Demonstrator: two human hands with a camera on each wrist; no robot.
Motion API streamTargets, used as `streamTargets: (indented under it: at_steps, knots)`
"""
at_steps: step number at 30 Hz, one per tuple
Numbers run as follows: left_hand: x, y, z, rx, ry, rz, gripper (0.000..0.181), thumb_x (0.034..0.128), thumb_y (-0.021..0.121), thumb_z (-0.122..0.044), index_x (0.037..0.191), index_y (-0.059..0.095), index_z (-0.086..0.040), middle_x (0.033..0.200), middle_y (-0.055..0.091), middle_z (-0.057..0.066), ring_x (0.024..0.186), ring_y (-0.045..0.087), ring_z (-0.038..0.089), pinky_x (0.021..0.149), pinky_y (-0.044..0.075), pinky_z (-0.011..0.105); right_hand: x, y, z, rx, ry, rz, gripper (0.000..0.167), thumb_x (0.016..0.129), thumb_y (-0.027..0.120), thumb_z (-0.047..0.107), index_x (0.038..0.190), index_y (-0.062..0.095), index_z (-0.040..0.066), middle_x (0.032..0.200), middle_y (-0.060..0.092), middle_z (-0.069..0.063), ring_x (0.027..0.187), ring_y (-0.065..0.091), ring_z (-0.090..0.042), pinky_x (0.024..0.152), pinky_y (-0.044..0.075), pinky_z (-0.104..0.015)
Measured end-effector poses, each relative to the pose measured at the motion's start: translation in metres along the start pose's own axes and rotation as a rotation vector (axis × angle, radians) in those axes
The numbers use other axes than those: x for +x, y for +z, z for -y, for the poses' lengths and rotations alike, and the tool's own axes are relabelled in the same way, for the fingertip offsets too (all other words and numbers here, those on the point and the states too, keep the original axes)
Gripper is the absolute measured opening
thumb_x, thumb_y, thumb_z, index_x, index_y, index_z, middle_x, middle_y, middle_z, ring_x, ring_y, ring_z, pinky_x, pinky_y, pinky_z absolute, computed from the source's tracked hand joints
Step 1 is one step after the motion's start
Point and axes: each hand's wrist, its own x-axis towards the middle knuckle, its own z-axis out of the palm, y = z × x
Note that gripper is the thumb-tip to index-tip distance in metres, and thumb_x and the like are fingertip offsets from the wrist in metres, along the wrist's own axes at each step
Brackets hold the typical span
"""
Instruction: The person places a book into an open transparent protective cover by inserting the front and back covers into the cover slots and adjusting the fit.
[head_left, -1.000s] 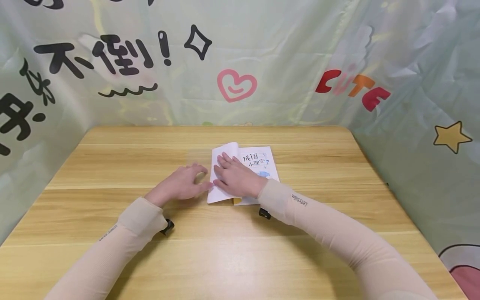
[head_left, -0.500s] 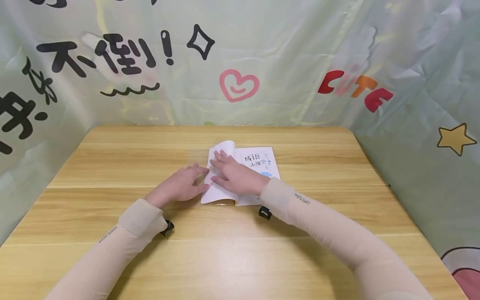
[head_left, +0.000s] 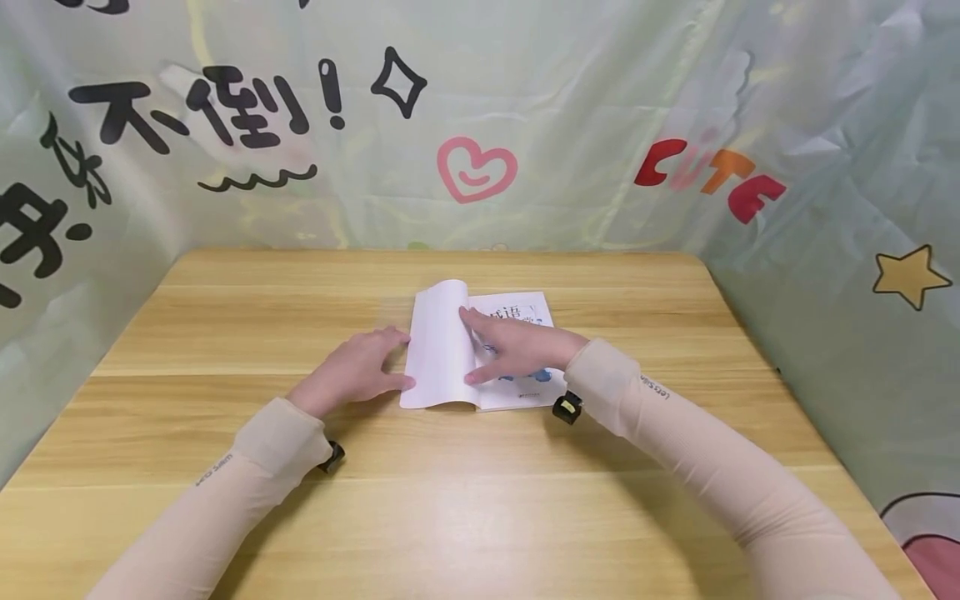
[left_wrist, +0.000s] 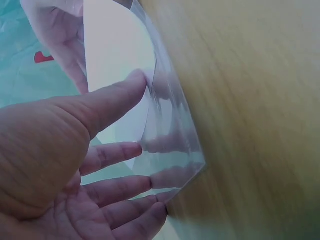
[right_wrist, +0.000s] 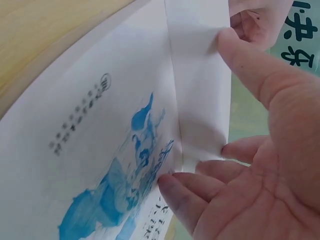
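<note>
Wood-grain table (head_left: 465,517) fills the lower part of the head view, with a pale green printed backdrop (head_left: 555,83) behind it, marked with a pink heart (head_left: 477,171) and a yellow star (head_left: 912,277); a booklet (head_left: 468,354) lies spread on the table, centred and toward the far side; its blank white leaf (head_left: 435,350) bows upward on the left; its printed page (head_left: 532,395) lies on the right. Left hand (head_left: 356,371): at the outer left edge of the leaf, thumb and fingers spread apart, no grip formed; right hand (head_left: 525,348): over the printed page, fingers extended, thumb well apart from the index finger, tips at the inner part of the leaf.

Left wrist view: left thumb (left_wrist: 112,102) extended over the white leaf; remaining fingers loosely extended below; a transparent cover (left_wrist: 175,120) projects past the leaf; whether the fingers touch it cannot be told.

Right wrist view: right fingers extended, nothing grasped; fingertips near the fold; blue artwork (right_wrist: 102,197) and black characters (right_wrist: 82,112) are printed on the page.
</note>
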Motion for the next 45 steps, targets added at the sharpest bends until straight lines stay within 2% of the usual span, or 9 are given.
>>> streamTargets:
  at_steps: [4, 10, 17, 30, 35, 40, 45]
  knots:
    - [0.001, -0.001, 0.001, -0.019, -0.008, 0.017, 0.077, 0.0933, 0.085, -0.032, 0.153, 0.053, 0.004, 0.163, 0.048, 0.028, 0.152, 0.044, 0.05, 0.126, 0.038, 0.062, 0.0, 0.0, -0.002, 0.011, 0.015, 0.02, 0.119, 0.096, 0.081, 0.048, 0.172, -0.001, 0.006, 0.181, 0.007, -0.011, 0.168, 0.018, -0.025, 0.136, 0.022, -0.042]
    - [0.001, -0.004, 0.003, -0.028, -0.002, 0.054, 0.083, 0.0909, 0.088, -0.034, 0.156, 0.05, 0.002, 0.165, 0.046, 0.028, 0.155, 0.039, 0.051, 0.127, 0.036, 0.063, -0.001, 0.001, -0.003, 0.001, 0.031, 0.026, 0.124, 0.093, 0.084, 0.046, 0.172, -0.002, 0.007, 0.181, 0.011, -0.011, 0.168, 0.019, -0.023, 0.136, 0.022, -0.041]
    - [-0.003, -0.007, 0.01, -0.045, -0.031, 0.092, 0.096, 0.0907, 0.085, -0.045, 0.164, 0.04, -0.003, 0.171, 0.026, 0.037, 0.161, 0.024, 0.055, 0.126, 0.03, 0.071, -0.002, 0.003, -0.004, 0.01, 0.051, 0.026, 0.124, 0.092, 0.084, 0.049, 0.173, -0.002, 0.01, 0.181, 0.013, -0.007, 0.166, 0.025, -0.022, 0.135, 0.027, -0.042]
    - [-0.005, -0.011, 0.012, -0.017, -0.007, 0.109, 0.097, 0.0926, 0.082, -0.05, 0.166, 0.038, -0.005, 0.171, 0.025, 0.038, 0.159, 0.026, 0.056, 0.125, 0.031, 0.071, 0.0, 0.004, -0.001, 0.019, 0.045, 0.016, 0.123, 0.092, 0.085, 0.047, 0.172, -0.001, 0.011, 0.182, 0.005, -0.003, 0.168, 0.016, -0.018, 0.136, 0.023, -0.038]
    - [-0.004, -0.01, 0.014, -0.006, 0.0, 0.116, 0.098, 0.0925, 0.081, -0.052, 0.166, 0.037, -0.005, 0.171, 0.024, 0.037, 0.16, 0.025, 0.055, 0.126, 0.03, 0.071, 0.003, 0.005, 0.004, -0.008, 0.039, 0.012, 0.12, 0.093, 0.084, 0.046, 0.172, 0.002, 0.009, 0.182, 0.003, -0.004, 0.169, 0.011, -0.019, 0.137, 0.018, -0.038]
    - [-0.005, -0.011, 0.015, -0.015, -0.005, 0.122, 0.099, 0.0927, 0.081, -0.052, 0.167, 0.035, -0.004, 0.172, 0.023, 0.036, 0.161, 0.023, 0.055, 0.127, 0.027, 0.072, 0.005, 0.006, 0.007, -0.022, 0.048, 0.017, 0.119, 0.093, 0.083, 0.047, 0.172, 0.002, 0.01, 0.182, 0.003, -0.004, 0.169, 0.012, -0.019, 0.137, 0.018, -0.038]
    - [-0.005, -0.011, 0.014, -0.032, -0.013, 0.124, 0.099, 0.0936, 0.081, -0.05, 0.167, 0.034, -0.004, 0.173, 0.022, 0.035, 0.161, 0.021, 0.055, 0.127, 0.026, 0.072, 0.007, 0.006, 0.01, -0.065, 0.032, 0.025, 0.119, 0.093, 0.083, 0.047, 0.172, 0.003, 0.008, 0.181, 0.002, -0.01, 0.169, 0.01, -0.023, 0.137, 0.017, -0.04]
